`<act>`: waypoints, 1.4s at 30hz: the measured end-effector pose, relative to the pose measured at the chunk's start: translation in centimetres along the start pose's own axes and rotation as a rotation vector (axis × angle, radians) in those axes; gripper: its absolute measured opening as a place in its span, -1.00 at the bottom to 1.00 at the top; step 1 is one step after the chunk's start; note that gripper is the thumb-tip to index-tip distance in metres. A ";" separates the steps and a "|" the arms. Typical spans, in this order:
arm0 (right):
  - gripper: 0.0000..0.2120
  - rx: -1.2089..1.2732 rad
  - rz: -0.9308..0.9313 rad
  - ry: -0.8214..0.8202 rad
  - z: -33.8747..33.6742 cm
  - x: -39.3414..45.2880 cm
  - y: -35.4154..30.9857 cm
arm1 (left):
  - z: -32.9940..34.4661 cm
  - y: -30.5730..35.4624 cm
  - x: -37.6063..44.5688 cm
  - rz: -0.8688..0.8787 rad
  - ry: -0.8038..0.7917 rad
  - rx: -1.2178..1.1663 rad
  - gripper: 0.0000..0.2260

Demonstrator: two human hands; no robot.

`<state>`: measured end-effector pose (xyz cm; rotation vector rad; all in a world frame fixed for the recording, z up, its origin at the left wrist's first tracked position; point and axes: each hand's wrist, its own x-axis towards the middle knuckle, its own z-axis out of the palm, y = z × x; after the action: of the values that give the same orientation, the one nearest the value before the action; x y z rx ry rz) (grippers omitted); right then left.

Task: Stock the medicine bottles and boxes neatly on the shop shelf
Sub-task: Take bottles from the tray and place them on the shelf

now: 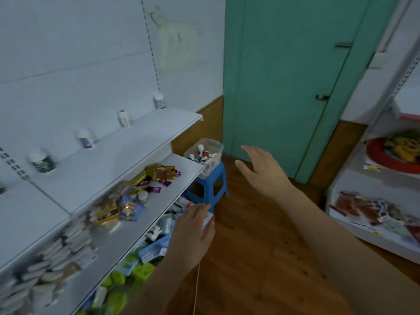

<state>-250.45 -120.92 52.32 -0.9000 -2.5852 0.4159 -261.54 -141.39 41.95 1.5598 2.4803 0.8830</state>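
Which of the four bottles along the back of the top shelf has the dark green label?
The leftmost bottle, nearest the camera. It has a white cap and dark green label; the other three bottles are mostly white, one with a bluish label.

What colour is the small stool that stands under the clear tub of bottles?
The stool is blue, seen best in the head view, below the clear tub.

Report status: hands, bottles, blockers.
Left hand grips a box. Right hand open, toward tub of bottles. Four bottles on top shelf. Nothing blocking.
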 end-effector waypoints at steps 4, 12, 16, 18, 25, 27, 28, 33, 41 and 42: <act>-0.43 -0.015 0.022 0.007 -1.8 2.0 4.2 | 2.3 2.1 4.8 0.003 -0.003 0.007 -0.59; -0.40 -0.019 0.075 -0.020 -1.0 9.5 11.1 | 5.9 2.3 16.4 0.016 -0.043 -0.006 -0.59; -0.40 -0.033 0.080 -0.036 0.4 16.1 14.1 | 8.9 0.1 23.8 0.011 -0.093 -0.015 -0.60; -0.40 -0.047 0.065 -0.062 1.2 20.2 15.5 | 10.2 -1.2 28.1 0.006 -0.094 -0.034 -0.61; -0.38 -0.046 0.023 -0.192 1.7 35.4 20.0 | 12.5 -3.8 42.1 -0.019 -0.083 -0.088 -0.60; -0.37 -0.035 0.023 -0.185 1.9 39.2 21.2 | 12.9 -4.4 45.5 -0.022 -0.097 -0.072 -0.63; -0.37 -0.025 0.022 -0.179 2.1 40.8 21.9 | 13.3 -4.8 47.0 -0.025 -0.102 -0.063 -0.63; -0.39 0.030 -0.014 -0.202 4.4 48.9 25.4 | 15.8 -6.3 53.4 -0.056 -0.139 -0.068 -0.64; -0.38 0.093 -0.183 -0.267 10.8 65.6 32.2 | 22.3 -9.9 65.8 -0.236 -0.118 -0.028 -0.58; -0.38 0.103 -0.203 -0.293 11.6 67.7 33.1 | 23.0 -10.2 67.3 -0.275 -0.125 -0.021 -0.57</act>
<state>-287.11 -54.40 45.72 -0.5694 -2.8520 0.6577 -293.59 -77.76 32.99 1.1880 2.5049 0.7411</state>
